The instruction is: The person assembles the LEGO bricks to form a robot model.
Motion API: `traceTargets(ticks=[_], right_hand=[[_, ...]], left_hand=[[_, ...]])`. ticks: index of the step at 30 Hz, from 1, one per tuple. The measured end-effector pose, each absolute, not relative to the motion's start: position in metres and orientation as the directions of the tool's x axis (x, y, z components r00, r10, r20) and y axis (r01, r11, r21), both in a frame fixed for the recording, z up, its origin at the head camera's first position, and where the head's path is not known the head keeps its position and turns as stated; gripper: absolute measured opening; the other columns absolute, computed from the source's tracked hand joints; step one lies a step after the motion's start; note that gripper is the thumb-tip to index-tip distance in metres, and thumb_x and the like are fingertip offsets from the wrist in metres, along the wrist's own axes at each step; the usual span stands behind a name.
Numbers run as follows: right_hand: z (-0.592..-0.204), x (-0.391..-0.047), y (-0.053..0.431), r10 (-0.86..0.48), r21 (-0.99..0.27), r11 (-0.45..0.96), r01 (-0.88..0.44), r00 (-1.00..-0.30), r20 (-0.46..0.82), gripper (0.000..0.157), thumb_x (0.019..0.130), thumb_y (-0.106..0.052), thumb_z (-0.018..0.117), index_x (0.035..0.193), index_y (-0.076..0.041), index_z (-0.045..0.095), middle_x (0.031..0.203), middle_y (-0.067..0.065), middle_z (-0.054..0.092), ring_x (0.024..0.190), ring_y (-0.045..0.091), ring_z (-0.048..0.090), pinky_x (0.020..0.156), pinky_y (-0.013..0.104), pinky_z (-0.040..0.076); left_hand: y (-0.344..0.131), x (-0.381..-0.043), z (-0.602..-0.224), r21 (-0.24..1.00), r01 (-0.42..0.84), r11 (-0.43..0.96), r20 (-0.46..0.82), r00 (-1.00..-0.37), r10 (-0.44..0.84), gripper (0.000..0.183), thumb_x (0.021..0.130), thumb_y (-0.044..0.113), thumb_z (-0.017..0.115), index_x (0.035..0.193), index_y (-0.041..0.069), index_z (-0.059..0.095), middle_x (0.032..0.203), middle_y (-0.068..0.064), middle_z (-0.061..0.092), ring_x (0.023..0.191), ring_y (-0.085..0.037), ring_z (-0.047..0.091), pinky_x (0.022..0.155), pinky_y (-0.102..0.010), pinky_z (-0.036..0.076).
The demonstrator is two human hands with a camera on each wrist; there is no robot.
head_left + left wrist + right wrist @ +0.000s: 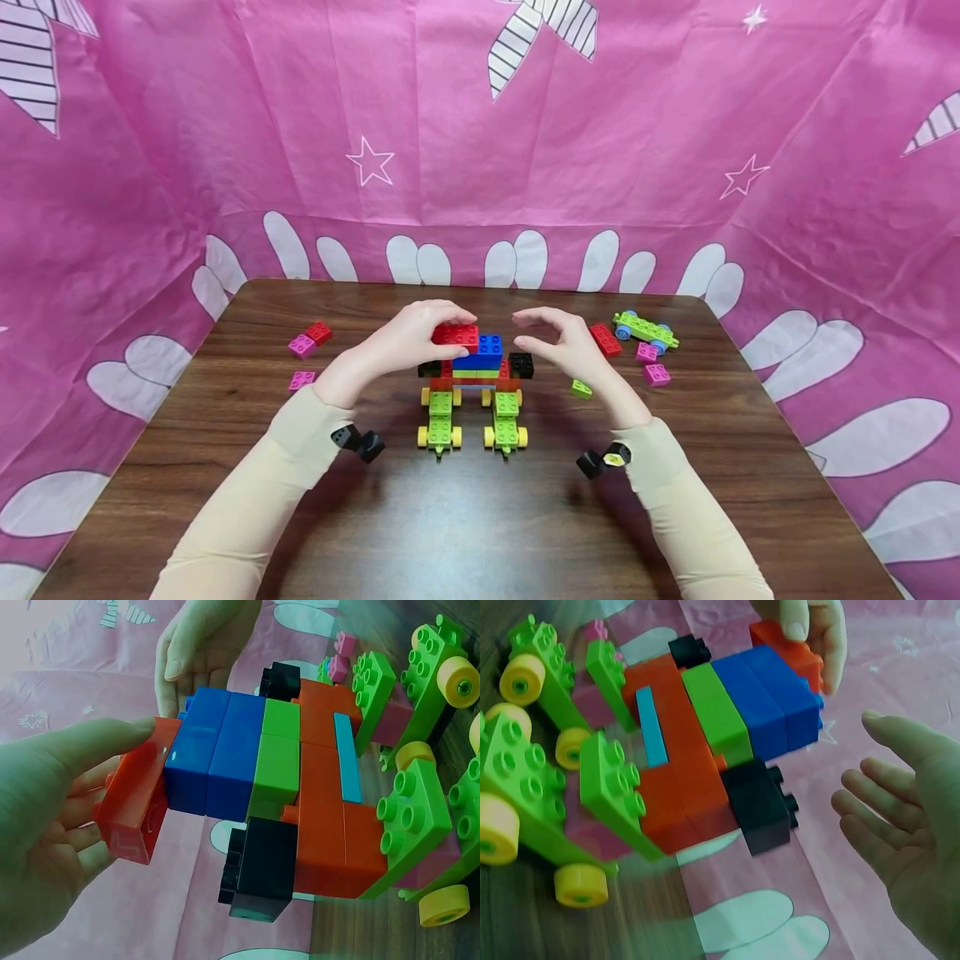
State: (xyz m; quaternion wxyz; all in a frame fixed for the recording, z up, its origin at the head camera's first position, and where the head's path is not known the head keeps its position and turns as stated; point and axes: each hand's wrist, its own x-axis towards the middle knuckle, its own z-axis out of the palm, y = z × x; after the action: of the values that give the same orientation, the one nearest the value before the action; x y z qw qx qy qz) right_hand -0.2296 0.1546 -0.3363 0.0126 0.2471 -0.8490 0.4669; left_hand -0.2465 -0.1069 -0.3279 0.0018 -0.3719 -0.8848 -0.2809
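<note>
At the middle of the table stands a model of toy building bricks on two green wheeled bases [440, 429] with yellow wheels. Its body has red bricks [322, 802], a green layer [276, 757], two layers of blue bricks [214, 754] and a black brick [521, 364] on each side. My left hand [420, 335] grips a red brick [142, 799] between thumb and fingers at the top left of the blue ones, its edge overhanging the side. To the right, my right hand [562, 340] hovers with curved, spread fingers and nothing between them.
Several pink and red loose bricks [302, 346] lie at the left. At the right are a green wheeled base [645, 328] with blue wheels, a red brick [605, 340], pink bricks [656, 375] and a small green brick [581, 389]. Pink cloth [450, 167] hangs behind the table.
</note>
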Motion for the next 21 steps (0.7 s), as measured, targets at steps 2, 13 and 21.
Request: traceTargets(ticks=[2,13,21], right_hand=[[-0.334,-0.228,0.159,-0.387,-0.768,0.467,-0.438,-0.882,0.268,0.033,0.087,-0.004,0.069,0.118,0.007,0.063,0.118,0.021,0.065,0.108,0.034,0.063,0.087,0.029,0.053],[-0.349,-0.238,0.187,-0.311,-0.738,0.530,-0.418,-0.905,0.289,0.029,0.089,-0.009,0.069,0.115,0.002,0.066,0.114,0.017,0.068,0.097,0.023,0.066,0.080,0.024,0.053],[-0.364,-0.243,0.209,-0.284,-0.738,0.564,-0.370,-0.926,0.247,0.029,0.089,-0.008,0.068,0.115,0.004,0.065,0.115,0.022,0.067,0.108,0.033,0.061,0.091,0.052,0.049]], left_hand=[[-0.106,-0.247,-0.328,0.497,0.663,0.560,0.224,-0.721,0.655,0.043,0.085,0.024,0.075,0.121,0.004,0.065,0.116,-0.009,0.068,0.108,-0.024,0.062,0.095,-0.040,0.050],[-0.103,-0.246,-0.330,0.503,0.651,0.568,0.215,-0.731,0.648,0.037,0.086,0.021,0.073,0.119,0.005,0.066,0.116,-0.009,0.068,0.106,-0.023,0.062,0.093,-0.038,0.050],[-0.102,-0.247,-0.331,0.510,0.641,0.574,0.200,-0.737,0.646,0.036,0.086,0.021,0.073,0.118,0.006,0.067,0.116,-0.009,0.068,0.104,-0.022,0.062,0.090,-0.037,0.052]])
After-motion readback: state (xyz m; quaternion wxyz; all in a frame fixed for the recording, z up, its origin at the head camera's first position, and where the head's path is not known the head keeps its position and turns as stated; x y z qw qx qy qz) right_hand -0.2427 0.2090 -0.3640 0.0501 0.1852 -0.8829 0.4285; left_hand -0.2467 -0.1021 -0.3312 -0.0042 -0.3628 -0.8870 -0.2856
